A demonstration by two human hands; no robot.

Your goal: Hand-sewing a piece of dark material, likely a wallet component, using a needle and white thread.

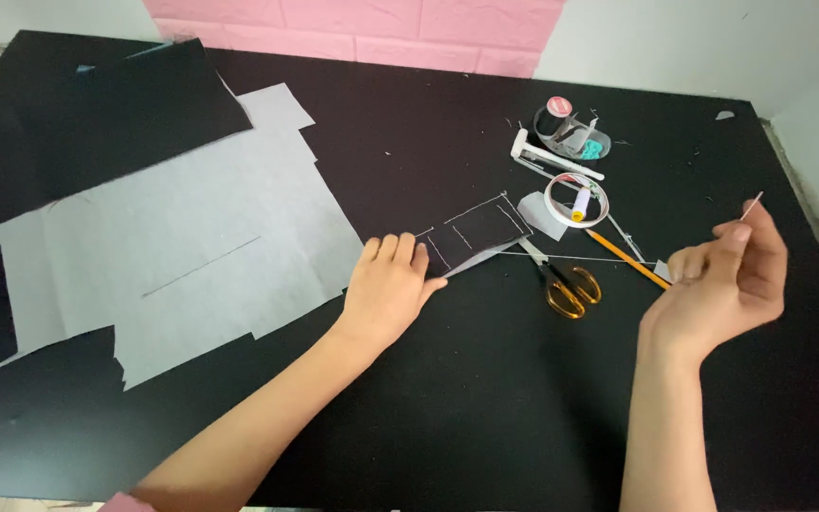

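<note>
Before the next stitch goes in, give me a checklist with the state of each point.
1. Left hand flat on the black fabric piece, pinning it to the table: ok.
2. Needle pinched in the right hand, tip clear of the fabric: ok.
3. Thread drawn in a line from the fabric to the right hand: ok. Whether it is free of knots: cannot tell.
4. Chalk lines on the fabric piece readable: ok.
5. Scissors within reach, closed, but lying right under the thread: not ok.
6. Pencil off the thread's path: not ok, it lies across beneath it.
</note>
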